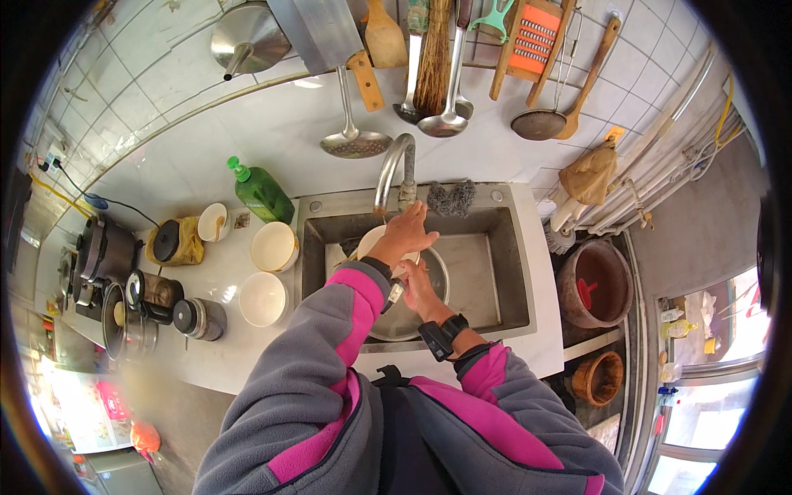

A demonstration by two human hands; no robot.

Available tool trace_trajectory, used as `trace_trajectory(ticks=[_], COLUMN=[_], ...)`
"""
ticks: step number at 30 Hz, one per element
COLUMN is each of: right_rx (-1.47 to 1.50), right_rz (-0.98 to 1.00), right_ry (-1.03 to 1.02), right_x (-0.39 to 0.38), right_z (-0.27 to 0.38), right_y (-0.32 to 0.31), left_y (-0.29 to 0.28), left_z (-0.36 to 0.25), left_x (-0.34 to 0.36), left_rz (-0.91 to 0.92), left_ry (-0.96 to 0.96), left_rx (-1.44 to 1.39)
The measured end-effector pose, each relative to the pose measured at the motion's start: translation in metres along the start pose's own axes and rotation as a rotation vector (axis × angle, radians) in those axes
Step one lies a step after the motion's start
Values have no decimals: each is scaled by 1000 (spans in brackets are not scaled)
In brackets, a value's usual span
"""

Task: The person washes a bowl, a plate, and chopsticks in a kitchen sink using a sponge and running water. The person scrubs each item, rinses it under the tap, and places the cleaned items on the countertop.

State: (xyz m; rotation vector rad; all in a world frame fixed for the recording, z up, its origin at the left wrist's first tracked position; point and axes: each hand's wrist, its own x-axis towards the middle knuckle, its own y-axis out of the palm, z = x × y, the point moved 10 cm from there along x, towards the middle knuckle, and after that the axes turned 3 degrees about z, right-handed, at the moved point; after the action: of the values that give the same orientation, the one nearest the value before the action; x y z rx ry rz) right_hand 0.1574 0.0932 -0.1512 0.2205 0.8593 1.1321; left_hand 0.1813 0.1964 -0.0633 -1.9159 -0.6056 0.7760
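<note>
A white bowl is inside the metal sink, below the curved faucet. The left hand lies over the bowl, its fingers mostly together and pointing away from the body; whether they grip cannot be told. The right hand is at the bowl's near side with fingers bent toward it, though the hold is partly hidden. A round metal basin sits beneath the hands.

The faucet stands close beyond the left hand, with a tangled wire scrubber on the back rim beside it. Left of the sink, the desk carries a green plastic pump bottle, two smooth white bowls near the sink's edge, a smaller bowl, and a dark-lidded jar. Above, a perforated steel skimmer, a ladle, a bristly straw brush and an orange grater with a wooden frame hang against the wall.

The right part of the sink floor offers open room, bounded by straight walls. Past the desk's right edge stand a rough reddish bucket and a round wooden tub.
</note>
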Motion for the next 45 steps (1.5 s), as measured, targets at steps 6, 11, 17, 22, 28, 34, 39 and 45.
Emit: trace_trajectory(ticks=[6,11,17,22,28,34,39,45], right_rx=[-76,-58,60,-17,-49,2,-65,-130], right_rz=[18,-36,98,109,74,149,86,79], right_ry=[7,-82,33,-27,-95,-178,-158,-173], right_x=[7,-1,0,3,5,6,-11,-1], right_z=[2,10,5,15,23,26,37,25], right_y=[0,2,8,1,-3,6,-5,-1], left_y=[-1,9,8,8,14,51,32,59], left_z=[1,-1,-3,6,18,7,10,22], left_x=[-2,-4,-26,-94,-130,-119,-143,-119], left_rz=[-16,49,-221,-412,-192,-141,-473,-147], left_ry=[0,-1,55,206,209,36,440,133], left_rx=[-27,38,-33,182,160,-426,319,22])
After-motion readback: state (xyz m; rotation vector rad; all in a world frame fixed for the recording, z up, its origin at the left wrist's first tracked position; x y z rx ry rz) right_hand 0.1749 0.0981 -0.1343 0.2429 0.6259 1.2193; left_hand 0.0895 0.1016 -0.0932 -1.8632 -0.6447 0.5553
